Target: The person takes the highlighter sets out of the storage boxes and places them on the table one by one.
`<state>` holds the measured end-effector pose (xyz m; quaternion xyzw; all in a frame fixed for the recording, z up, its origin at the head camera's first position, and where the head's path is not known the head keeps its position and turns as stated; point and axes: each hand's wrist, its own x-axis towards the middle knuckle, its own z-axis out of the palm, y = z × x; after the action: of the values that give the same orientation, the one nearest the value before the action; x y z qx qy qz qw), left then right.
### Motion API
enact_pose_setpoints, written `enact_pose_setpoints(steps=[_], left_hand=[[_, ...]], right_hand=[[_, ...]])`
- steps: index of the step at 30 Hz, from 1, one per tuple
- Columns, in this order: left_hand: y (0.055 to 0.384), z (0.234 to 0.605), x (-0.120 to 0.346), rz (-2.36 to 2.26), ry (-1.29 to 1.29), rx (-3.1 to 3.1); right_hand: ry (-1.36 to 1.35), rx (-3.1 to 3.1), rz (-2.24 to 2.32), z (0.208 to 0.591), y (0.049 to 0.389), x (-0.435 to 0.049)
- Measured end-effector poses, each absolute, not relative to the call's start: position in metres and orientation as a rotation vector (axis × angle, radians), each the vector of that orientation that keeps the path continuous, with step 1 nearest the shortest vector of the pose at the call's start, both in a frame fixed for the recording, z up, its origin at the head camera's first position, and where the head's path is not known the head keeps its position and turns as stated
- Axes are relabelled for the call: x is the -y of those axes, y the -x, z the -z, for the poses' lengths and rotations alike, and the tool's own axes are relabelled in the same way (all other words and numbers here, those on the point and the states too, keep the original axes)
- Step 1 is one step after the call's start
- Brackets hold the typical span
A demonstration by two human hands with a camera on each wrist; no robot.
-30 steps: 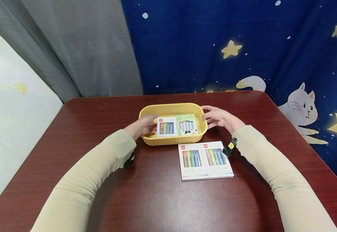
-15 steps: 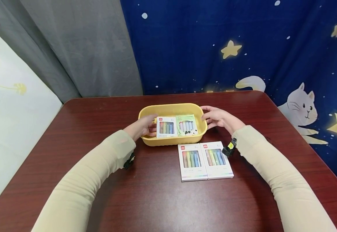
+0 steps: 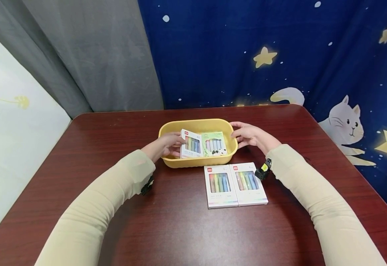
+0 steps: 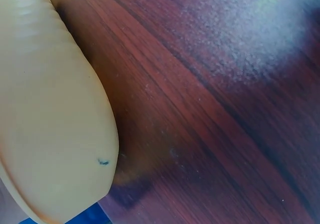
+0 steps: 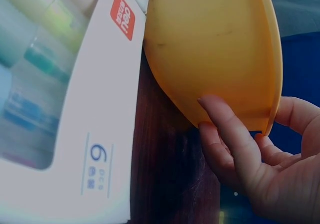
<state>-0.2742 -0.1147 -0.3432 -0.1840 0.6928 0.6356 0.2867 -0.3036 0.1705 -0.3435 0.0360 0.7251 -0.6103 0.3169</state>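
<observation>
In the head view, my left hand (image 3: 166, 145) reaches over the left end of a yellow plastic basket (image 3: 196, 162) and pinches the left edge of a white windowed box of highlighters (image 3: 192, 145). That box tilts, its left side raised. A green panda-printed box of pens (image 3: 214, 144) lies beside it inside the basket. My right hand (image 3: 251, 135) grips the basket's right end. The right wrist view shows fingers on both sides of the basket wall (image 5: 215, 48), while the left wrist view shows only the basket's outer side (image 4: 60, 103) and not the hand.
Two more white highlighter boxes, a left one (image 3: 221, 199) and a right one (image 3: 251, 197), lie side by side just in front of the basket. All stand on a dark red wooden table (image 3: 180, 236). Behind hang a grey curtain (image 3: 107, 55) and a blue starry one (image 3: 206, 55).
The left side of the white box in the basket has risen, and my left thumb has moved right onto its edge. My right hand has stayed at the basket's end.
</observation>
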Motion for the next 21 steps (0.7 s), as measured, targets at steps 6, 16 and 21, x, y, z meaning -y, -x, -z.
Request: enact_pose_setpoints(steps=[6,16,21], left_hand=[[0.272,0.343,0.113,-1.726,0.468,-1.874],[0.271,0.335,0.116,-1.768,0.501,-1.959],[0.271,0.323,0.121,-1.792,0.483,-1.973]], right_hand=[[-0.097,-1.909,1.609,0.343,0.303,-0.171],[-0.082,-1.898,1.611,0.344,0.303,-0.17],[-0.088,-1.902,1.609,0.345,0.304,-0.171]])
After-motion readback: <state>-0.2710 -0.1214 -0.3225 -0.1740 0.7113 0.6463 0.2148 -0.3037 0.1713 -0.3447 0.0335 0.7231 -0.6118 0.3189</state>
